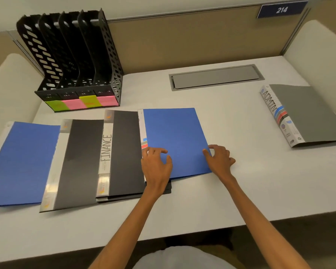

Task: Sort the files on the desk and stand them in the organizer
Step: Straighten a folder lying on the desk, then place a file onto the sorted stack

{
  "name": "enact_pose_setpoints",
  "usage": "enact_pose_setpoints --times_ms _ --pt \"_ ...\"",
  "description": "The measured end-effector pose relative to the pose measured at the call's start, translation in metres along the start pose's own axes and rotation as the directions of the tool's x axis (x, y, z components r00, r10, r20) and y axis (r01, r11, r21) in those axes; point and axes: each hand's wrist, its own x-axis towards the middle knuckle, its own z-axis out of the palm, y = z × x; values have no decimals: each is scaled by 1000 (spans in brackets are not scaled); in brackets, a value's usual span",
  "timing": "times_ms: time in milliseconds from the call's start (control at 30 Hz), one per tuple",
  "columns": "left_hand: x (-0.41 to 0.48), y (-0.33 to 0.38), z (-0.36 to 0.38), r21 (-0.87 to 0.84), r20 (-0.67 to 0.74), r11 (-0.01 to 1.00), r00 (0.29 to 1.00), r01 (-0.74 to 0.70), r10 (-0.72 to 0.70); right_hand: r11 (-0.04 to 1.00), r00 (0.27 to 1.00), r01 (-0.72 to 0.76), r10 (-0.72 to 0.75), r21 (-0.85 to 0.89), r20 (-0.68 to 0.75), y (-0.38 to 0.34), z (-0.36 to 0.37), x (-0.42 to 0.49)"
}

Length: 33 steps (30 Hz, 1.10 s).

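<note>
A blue file [175, 136] lies flat in the middle of the white desk [241, 181]. My left hand [156, 164] rests on its lower left corner with fingers spread. My right hand [220, 158] touches its lower right edge, fingers curled at the border. Under and left of it lies a black file marked FINANCE [122, 152], then another black file [76, 164], then a second blue file [23, 164]. A grey file marked ADMIN [306, 115] lies at the far right. The black organizer [74, 61] stands at the back left, its slots empty.
Green and pink sticky labels [81, 102] line the organizer's front base. A grey cable hatch [215, 77] is set into the desk at the back. A beige partition rises behind, with a blue sign reading 214 [281, 9]. The desk's front edge runs just below my forearms.
</note>
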Motion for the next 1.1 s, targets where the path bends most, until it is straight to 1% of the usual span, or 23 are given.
enact_pose_setpoints --times_ms 100,267,400,567,733,900,1100 --pt "0 21 14 -33 34 999 999 -19 20 1000 1000 -17 18 25 -16 8 -19 12" --pt "4 59 44 -94 102 996 995 -6 16 998 993 -26 33 65 -110 29 -62 35" --pt "5 102 79 -109 163 994 986 -12 30 996 986 -22 35 83 -161 56 -105 57" --pt "0 156 129 -84 210 996 977 -15 32 993 967 -20 49 115 -249 94 -154 86" --pt "-5 200 180 -72 288 996 955 -50 68 990 943 -31 75 139 -325 135 -197 113" --pt "-9 236 227 -51 374 998 926 -43 59 990 941 -79 112 115 -319 176 -233 141" --pt "-8 272 279 -17 494 1000 869 -3 11 982 939 -171 186 77 -289 223 -270 167"
